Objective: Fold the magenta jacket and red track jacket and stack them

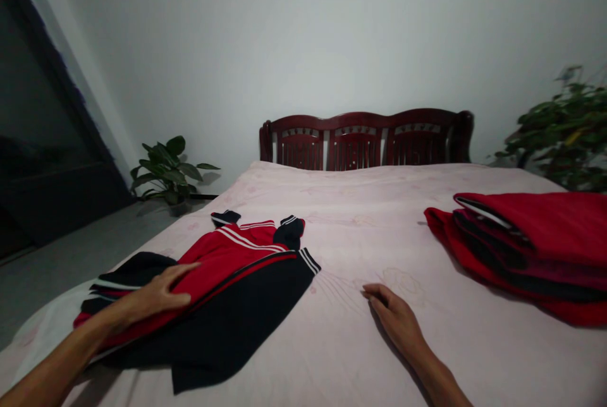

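Note:
A red and navy jacket (227, 254) with white stripes lies on the bed, its navy part (237, 318) toward me and striped cuffs at the far end and right side. My left hand (159, 299) rests on the jacket's red fabric, fingers stretched out and thumb apart. To the right of the jacket, my right hand (393, 315) is low over the bedsheet, fingers curled together with nothing visible in them. It is apart from the jacket.
A stack of folded red and dark clothes (559, 236) sits on the right of the pink bedsheet (351, 356). Beyond the bed stands a dark wooden headboard (358, 138) before a white wall. Potted plants (171, 170) flank the bed, and a dark doorway is at left.

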`<control>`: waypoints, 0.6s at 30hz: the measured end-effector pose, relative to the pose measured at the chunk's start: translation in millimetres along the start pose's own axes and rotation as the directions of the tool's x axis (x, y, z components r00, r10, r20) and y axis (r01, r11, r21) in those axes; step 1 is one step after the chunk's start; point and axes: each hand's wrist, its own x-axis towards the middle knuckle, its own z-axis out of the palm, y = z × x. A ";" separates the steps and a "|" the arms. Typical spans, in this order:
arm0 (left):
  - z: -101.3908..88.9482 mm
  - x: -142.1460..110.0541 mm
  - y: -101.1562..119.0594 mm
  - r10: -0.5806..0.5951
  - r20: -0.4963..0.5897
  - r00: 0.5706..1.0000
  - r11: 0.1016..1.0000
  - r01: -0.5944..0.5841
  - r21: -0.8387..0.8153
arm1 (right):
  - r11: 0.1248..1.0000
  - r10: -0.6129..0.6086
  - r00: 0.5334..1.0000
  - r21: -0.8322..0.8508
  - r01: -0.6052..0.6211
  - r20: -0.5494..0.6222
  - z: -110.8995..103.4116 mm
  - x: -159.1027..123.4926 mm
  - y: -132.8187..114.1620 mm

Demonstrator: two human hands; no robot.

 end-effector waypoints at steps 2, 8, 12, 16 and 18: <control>22.0 -9.6 -0.4 0.062 0.040 0.997 0.995 -0.065 0.074 | 1.000 -0.001 1.000 0.003 0.001 -0.001 -0.1 0.0 0.2; 30.9 -21.9 -1.6 0.076 -0.172 0.982 0.997 -0.080 -0.017 | 1.000 -0.002 1.000 -0.001 0.002 -0.001 0.7 -0.3 -0.9; -1.4 -12.3 41.9 -0.046 -0.285 0.957 0.979 -0.014 -0.202 | 1.000 -0.004 1.000 0.030 0.005 -0.023 1.9 -0.5 -2.9; -32.9 2.8 114.2 -0.121 -0.398 0.909 0.864 -0.102 -0.494 | 0.984 0.004 1.000 0.176 0.001 -0.029 2.7 -2.0 -11.3; -42.9 12.0 153.1 -0.148 -0.419 0.896 0.700 -0.204 -0.684 | 0.949 0.043 0.999 0.312 -0.045 0.012 2.5 -4.4 -18.6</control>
